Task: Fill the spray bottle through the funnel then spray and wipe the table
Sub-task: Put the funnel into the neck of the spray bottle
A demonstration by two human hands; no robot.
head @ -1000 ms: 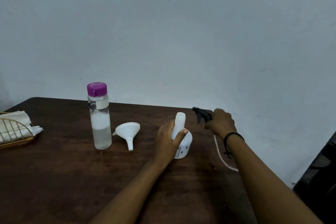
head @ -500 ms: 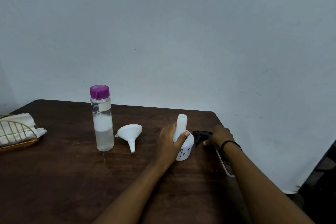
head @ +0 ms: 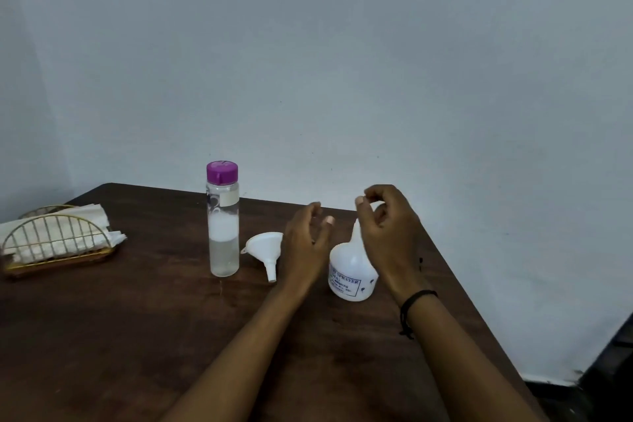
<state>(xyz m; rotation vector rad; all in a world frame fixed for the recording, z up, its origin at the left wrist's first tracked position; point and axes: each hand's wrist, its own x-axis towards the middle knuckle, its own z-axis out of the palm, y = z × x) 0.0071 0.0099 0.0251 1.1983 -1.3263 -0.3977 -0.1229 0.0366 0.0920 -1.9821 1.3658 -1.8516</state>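
Two hands hover over my table: left of them stand the water bottle and funnel; my left hand is relaxed, empty; the spray bottle stands between; my right hand is loosely curled, empty.

Both forearms reached forward from the lower edge of the view, bare, the right wrist ringed by a dark band. The left hand was raised with fingers loosely spread, palm facing right, holding nothing. The right hand hung beside it, fingers loosely curled, empty.
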